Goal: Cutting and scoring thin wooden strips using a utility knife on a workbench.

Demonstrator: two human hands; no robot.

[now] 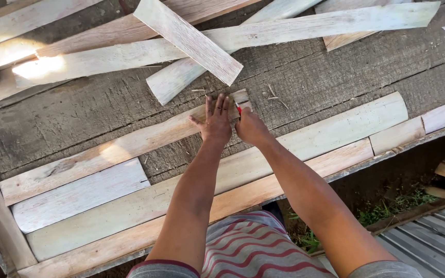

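My left hand (215,119) lies flat, fingers spread, pressing on a long pale wooden slat (104,154) near its far end. My right hand (250,126) is closed around a small red-handled tool (238,108), its tip touching the same slat end right beside my left fingers. The slat runs diagonally across a rough grey wooden table (336,72).
Several other pale wood slats lie on the table: a pile crossing at the top (191,41), a long one (336,128) under my right arm, more at the lower left (78,198). The table edge runs lower right; corrugated metal sheet (428,247) and grass lie below.
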